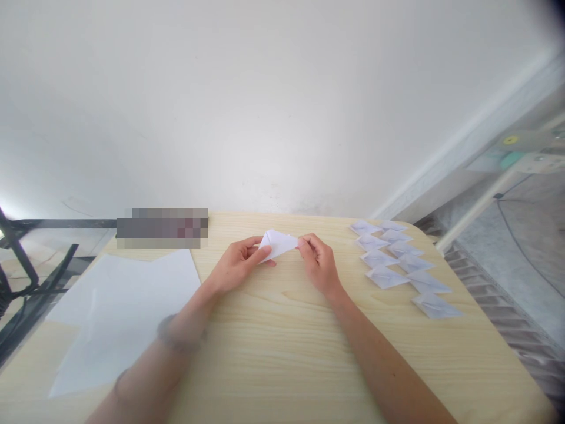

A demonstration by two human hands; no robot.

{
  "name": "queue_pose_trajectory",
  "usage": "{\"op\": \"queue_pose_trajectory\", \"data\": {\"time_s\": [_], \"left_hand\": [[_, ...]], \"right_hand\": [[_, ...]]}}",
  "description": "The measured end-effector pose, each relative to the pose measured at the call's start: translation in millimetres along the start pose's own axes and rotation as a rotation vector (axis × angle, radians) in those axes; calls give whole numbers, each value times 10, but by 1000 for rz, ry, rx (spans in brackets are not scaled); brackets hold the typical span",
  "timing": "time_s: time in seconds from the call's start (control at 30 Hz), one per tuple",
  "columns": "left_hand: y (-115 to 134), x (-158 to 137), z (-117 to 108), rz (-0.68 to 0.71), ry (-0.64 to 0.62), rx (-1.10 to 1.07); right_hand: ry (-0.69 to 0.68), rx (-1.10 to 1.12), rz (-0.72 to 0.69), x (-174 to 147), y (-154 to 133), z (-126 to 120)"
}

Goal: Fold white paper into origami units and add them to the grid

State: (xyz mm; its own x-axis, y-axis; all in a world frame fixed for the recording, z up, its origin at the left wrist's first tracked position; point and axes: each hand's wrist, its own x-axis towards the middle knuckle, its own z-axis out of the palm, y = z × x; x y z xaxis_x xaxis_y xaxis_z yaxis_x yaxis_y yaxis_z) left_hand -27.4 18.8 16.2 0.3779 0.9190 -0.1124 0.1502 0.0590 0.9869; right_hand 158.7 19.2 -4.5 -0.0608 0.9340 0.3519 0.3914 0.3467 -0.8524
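A folded white paper [281, 244] with a long pointed right end is held between my two hands above the wooden table. My left hand [241, 259] grips its wider left part, thumb on top and fingers behind and beneath. At the narrow right tip, my right hand [318, 256] pinches the paper between thumb and forefinger. To the right, several folded paper pieces [382, 259] of a similar pointed shape lie in two slanting rows. Flat white paper sheets [128, 306] lie left of my left forearm, which partly covers them.
The light wooden table [273, 341] stands against a white wall [273, 106]. A blurred-out dark item [161, 228] lies at the back left. Black metal bars [26, 271] stand beyond the left edge, and a pale post [477, 206] stands beyond the right edge.
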Motion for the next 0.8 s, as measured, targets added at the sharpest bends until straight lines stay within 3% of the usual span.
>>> {"op": "queue_pose_trajectory", "data": {"time_s": [0.2,0.5,0.67,0.8], "left_hand": [[-29,0,-27,2,-19,76],[-35,3,-64,22,-47,71],[-18,-7,-54,30,-52,92],[-10,-11,-41,35,-53,102]], "right_hand": [[80,16,39,0,-4,10],[33,-10,12,-2,17,15],[-68,76,48,5,6,13],[-94,-8,31,4,7,13]]}}
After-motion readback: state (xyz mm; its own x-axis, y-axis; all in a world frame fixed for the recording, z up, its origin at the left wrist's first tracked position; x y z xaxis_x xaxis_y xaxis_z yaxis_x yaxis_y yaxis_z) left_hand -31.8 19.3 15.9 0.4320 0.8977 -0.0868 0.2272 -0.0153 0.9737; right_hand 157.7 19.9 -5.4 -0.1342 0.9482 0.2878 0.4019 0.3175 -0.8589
